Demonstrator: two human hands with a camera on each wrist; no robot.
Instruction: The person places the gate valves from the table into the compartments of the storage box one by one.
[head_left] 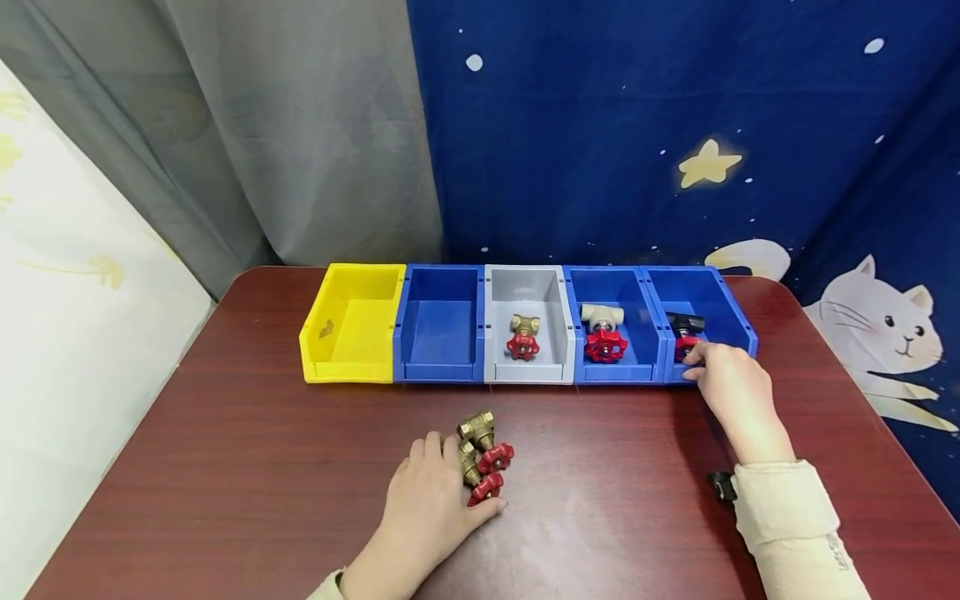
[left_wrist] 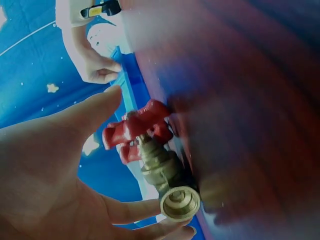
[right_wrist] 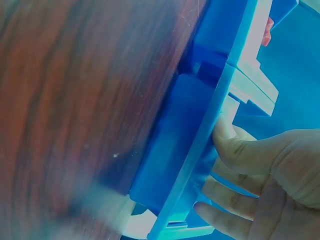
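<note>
Two brass valves [head_left: 477, 429] with red handwheels [left_wrist: 137, 125] lie close together on the table. My left hand [head_left: 426, 504] is beside them, thumb stretched out near a handwheel and fingers reaching along the brass body [left_wrist: 162, 167]. My right hand [head_left: 731, 392] dips over the front of the rightmost blue bin [right_wrist: 172, 150], thumb at the rim and fingers inside. Right at those fingertips sits a black valve [head_left: 686, 323] with a red handwheel, partly hidden by the hand. In the right wrist view nothing shows between thumb and fingers.
Left of that bin stand a blue bin [head_left: 652, 367] with a cream valve [head_left: 602, 315], a grey bin [head_left: 491, 333] with a brass valve [head_left: 524, 325], a blue bin [head_left: 438, 333] and a yellow bin [head_left: 360, 317]. Curtains [head_left: 570, 125] hang behind the table [head_left: 300, 475].
</note>
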